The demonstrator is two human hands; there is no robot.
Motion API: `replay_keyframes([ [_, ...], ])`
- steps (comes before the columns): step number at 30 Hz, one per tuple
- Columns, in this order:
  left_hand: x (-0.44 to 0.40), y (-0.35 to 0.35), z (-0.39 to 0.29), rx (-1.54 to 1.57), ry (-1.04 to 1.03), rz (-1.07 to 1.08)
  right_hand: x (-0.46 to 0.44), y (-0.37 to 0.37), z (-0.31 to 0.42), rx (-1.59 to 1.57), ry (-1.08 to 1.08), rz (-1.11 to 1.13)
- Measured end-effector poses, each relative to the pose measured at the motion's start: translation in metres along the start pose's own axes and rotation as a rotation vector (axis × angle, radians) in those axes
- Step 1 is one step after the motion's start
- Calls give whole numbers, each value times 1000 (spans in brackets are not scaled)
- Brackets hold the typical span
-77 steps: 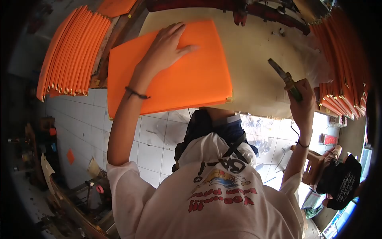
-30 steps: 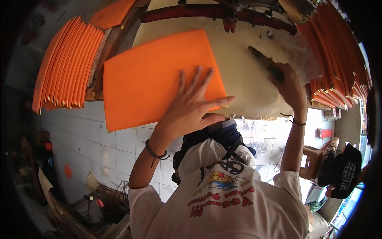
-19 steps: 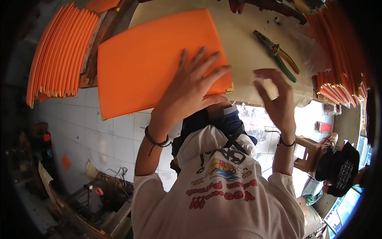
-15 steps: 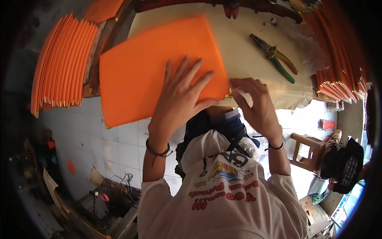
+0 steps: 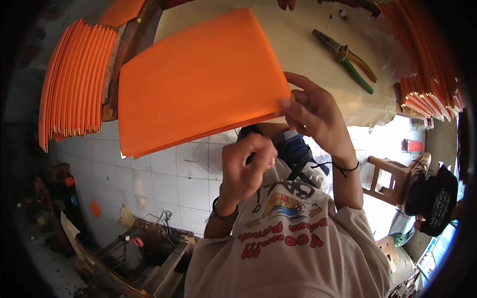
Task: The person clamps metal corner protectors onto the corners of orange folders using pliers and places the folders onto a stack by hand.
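Observation:
An orange folder [image 5: 203, 84] with at least two layers at its near edge lies tilted across the table's near edge, its left part reaching past it. A small bright corner piece shows at its lower left corner. My right hand [image 5: 318, 111] pinches the folder's near right corner between thumb and fingers. Below the folder's near edge, apart from it, my left hand [image 5: 246, 164] is curled closed in front of my shirt. Whatever is inside its fingers, if anything, is hidden. Pliers [image 5: 348, 59] with green and yellow handles lie to the right of the folder.
Stacked orange folders [image 5: 77, 84] stand on the left, and another orange stack [image 5: 427, 89] is on the right. Brown paper covers the table [image 5: 318, 64]. A wooden stool [image 5: 385, 181] and a person in dark clothing [image 5: 432, 201] are at the right.
My left hand has left the folder's surface, moved down towards my body and curled closed. My right hand has taken hold of the folder's near right corner. The folder's near edge shows its layers now.

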State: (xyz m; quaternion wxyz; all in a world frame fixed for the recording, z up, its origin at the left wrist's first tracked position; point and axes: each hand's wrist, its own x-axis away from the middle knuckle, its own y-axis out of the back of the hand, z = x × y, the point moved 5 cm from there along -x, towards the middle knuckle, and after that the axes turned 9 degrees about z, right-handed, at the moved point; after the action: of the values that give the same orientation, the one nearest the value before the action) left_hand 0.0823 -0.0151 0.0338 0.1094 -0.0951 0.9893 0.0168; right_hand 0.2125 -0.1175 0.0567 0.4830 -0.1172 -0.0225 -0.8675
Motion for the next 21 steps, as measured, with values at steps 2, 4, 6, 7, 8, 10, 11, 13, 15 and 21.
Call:
replay_keyframes([
  [2,-1,-1,16,366,162,-50,0,-4,1,-63,-5,-15],
  [4,-7,3,20,554,204,26,0,-1,-1,-25,-3,-1],
  [6,-16,3,15,699,245,-10,2,-3,0,-36,80,-28],
  [7,-18,4,17,749,236,-26,3,-4,1,-43,123,-44],
  [8,-20,4,17,797,219,-13,4,-4,3,-44,126,-42],
  [10,-22,5,18,897,190,14,6,-4,6,-48,128,-42],
  [11,-24,6,20,950,148,4,7,-4,7,-24,136,-33],
  [13,-25,10,28,918,119,-21,9,-3,9,27,157,-13],
  [15,-31,9,27,816,152,-98,11,-2,8,-30,151,2],
  [21,-43,1,21,626,214,-44,18,2,-2,40,98,-66],
])
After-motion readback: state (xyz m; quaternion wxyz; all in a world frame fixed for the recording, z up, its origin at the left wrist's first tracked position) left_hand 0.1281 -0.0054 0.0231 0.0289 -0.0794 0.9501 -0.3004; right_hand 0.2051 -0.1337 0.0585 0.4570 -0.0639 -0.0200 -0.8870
